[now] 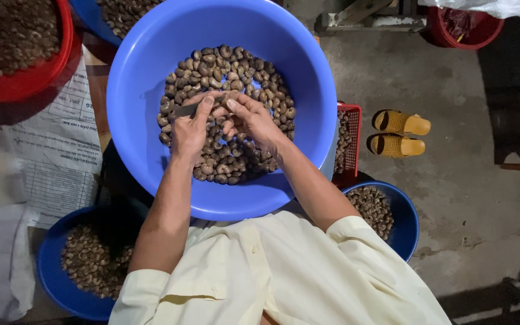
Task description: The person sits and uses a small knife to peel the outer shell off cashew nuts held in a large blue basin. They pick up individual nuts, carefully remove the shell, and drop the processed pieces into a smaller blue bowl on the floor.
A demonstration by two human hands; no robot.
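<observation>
Fingers [236, 107] pinch nut | left hand [189, 129] grips flat blade [186, 110] | round plastic basin [145, 66]

Setting: a small nut-sorting workshop on a bare concrete floor [440, 180]. Evidence: blue basins [151, 90] and a red basin [25, 78] heaped with brown nuts [236, 72], a red crate [350, 138] at centre right, yellow sandals [399, 133] left on the floor.
</observation>
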